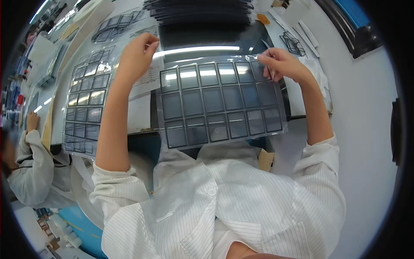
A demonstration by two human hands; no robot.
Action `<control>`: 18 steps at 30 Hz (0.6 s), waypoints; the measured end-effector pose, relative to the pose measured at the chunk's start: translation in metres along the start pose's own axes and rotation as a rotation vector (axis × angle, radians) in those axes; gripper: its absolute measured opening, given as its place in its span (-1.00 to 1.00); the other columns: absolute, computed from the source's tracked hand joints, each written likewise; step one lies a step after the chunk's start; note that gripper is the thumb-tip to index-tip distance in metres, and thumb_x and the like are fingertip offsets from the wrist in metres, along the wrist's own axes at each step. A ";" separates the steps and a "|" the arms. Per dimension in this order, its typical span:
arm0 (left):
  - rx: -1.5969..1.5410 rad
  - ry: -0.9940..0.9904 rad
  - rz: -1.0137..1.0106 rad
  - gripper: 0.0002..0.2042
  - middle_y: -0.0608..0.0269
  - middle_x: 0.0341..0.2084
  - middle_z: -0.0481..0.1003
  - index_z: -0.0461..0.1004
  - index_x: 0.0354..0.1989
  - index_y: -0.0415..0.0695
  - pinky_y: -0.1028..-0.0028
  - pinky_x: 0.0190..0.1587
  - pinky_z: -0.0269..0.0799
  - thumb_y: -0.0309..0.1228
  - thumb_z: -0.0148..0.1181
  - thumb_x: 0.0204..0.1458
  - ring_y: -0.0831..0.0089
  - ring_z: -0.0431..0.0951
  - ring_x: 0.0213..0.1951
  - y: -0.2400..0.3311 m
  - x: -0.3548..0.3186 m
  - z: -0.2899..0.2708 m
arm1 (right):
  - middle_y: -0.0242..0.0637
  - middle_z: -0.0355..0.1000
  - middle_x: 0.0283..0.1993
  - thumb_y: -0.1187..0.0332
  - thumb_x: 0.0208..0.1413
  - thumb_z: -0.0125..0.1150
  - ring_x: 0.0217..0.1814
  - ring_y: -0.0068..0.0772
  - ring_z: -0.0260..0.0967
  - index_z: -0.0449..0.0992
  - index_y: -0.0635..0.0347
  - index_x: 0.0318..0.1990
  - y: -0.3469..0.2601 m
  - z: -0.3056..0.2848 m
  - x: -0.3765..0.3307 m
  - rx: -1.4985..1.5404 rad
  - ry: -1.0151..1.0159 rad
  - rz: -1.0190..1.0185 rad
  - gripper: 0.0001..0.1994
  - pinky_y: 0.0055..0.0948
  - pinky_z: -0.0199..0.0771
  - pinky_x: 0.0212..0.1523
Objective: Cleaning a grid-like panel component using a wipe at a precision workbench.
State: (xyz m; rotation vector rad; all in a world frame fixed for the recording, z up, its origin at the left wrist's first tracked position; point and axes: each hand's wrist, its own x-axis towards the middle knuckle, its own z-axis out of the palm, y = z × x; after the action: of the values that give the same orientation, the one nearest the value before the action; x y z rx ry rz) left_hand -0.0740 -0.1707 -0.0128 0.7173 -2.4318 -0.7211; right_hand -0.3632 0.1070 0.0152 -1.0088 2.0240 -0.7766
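A clear plastic sheet (pixel 212 100) carrying a grid of black rectangular frames lies in front of me, its near edge jutting past the table edge. My right hand (pixel 286 65) is closed at the sheet's far right corner. A slim pointed metal tool, apparently tweezers (pixel 271 74), shows among its fingers; whether those fingers also grip the sheet I cannot tell. Beyond the sheet's far left corner, my left hand (pixel 137 57) is raised with its fingers curled into a pinch. Anything between those fingertips is too small to make out.
Another framed clear sheet (pixel 86 97) lies left of my left forearm. Dark sheets are stacked (pixel 198 11) at the far side. Loose black frames (pixel 114 26) lie far left, more frames (pixel 292 43) far right. A co-worker's arm (pixel 33 123) shows at the left.
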 end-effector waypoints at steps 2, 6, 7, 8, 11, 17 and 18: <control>-0.065 -0.021 -0.022 -0.77 0.09 -0.31 0.61 0.55 -0.11 -0.27 0.33 -0.13 0.48 -0.33 0.16 0.25 0.24 0.60 -0.24 -0.011 0.010 0.006 | -0.40 0.45 -0.57 -0.04 0.30 0.19 -0.58 -0.62 0.46 0.52 0.27 -0.22 0.000 -0.003 0.014 -0.060 0.006 -0.023 -0.55 -0.68 0.41 -0.58; -0.219 -0.061 -0.079 -0.74 0.20 -0.38 0.60 0.58 -0.14 -0.25 0.47 -0.19 0.42 -0.27 0.17 0.27 0.48 0.54 -0.31 -0.027 0.008 0.019 | -0.44 0.43 -0.58 0.12 0.38 0.08 -0.67 -0.69 0.32 0.51 0.21 -0.26 0.014 -0.007 0.025 -0.051 -0.079 -0.119 -0.68 -0.67 0.28 -0.65; -0.239 -0.062 -0.141 -0.74 0.24 -0.39 0.60 0.59 -0.15 -0.25 0.49 -0.21 0.40 -0.27 0.17 0.27 0.52 0.52 -0.32 -0.025 0.004 0.020 | -0.44 0.43 -0.58 0.12 0.38 0.08 -0.67 -0.69 0.32 0.51 0.21 -0.26 0.018 -0.006 0.025 -0.043 -0.081 -0.113 -0.68 -0.67 0.28 -0.65; -0.238 -0.063 -0.150 -0.74 0.24 -0.39 0.60 0.59 -0.15 -0.25 0.49 -0.21 0.40 -0.27 0.17 0.27 0.52 0.52 -0.32 -0.025 0.002 0.019 | -0.45 0.42 -0.58 0.14 0.38 0.09 -0.68 -0.71 0.29 0.50 0.21 -0.26 0.020 -0.005 0.026 -0.012 -0.057 -0.134 -0.70 -0.68 0.24 -0.66; -0.326 -0.044 -0.126 -0.72 0.32 -0.40 0.57 0.59 -0.16 -0.25 0.51 -0.24 0.37 -0.24 0.17 0.29 0.57 0.48 -0.33 -0.026 0.000 0.013 | -0.49 0.38 -0.59 0.19 0.39 0.07 -0.70 -0.76 0.21 0.49 0.18 -0.27 0.026 0.001 0.025 0.031 -0.013 -0.222 -0.74 -0.71 0.16 -0.67; -0.275 -0.334 -0.067 -0.70 0.39 -0.50 0.44 0.56 -0.23 -0.25 0.53 -0.33 0.28 -0.20 0.19 0.28 0.60 0.33 -0.40 0.004 -0.012 0.004 | -0.54 0.35 -0.58 0.26 0.43 0.01 -0.67 -0.81 0.15 0.48 0.13 -0.24 0.029 0.000 0.021 0.067 0.070 -0.371 -0.79 -0.74 0.13 -0.64; -0.266 -0.340 -0.070 -0.71 0.40 -0.51 0.41 0.55 -0.25 -0.25 0.53 -0.35 0.25 -0.22 0.20 0.27 0.60 0.31 -0.41 0.009 -0.014 0.004 | -0.54 0.36 -0.58 0.26 0.43 0.01 -0.67 -0.82 0.16 0.48 0.13 -0.24 0.029 0.000 0.022 0.075 0.070 -0.378 -0.79 -0.75 0.14 -0.63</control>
State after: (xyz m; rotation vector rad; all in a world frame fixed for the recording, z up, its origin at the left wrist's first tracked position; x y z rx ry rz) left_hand -0.0692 -0.1548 -0.0141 0.6156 -2.5439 -1.2555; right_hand -0.3838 0.1037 -0.0146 -1.3570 1.8683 -1.0899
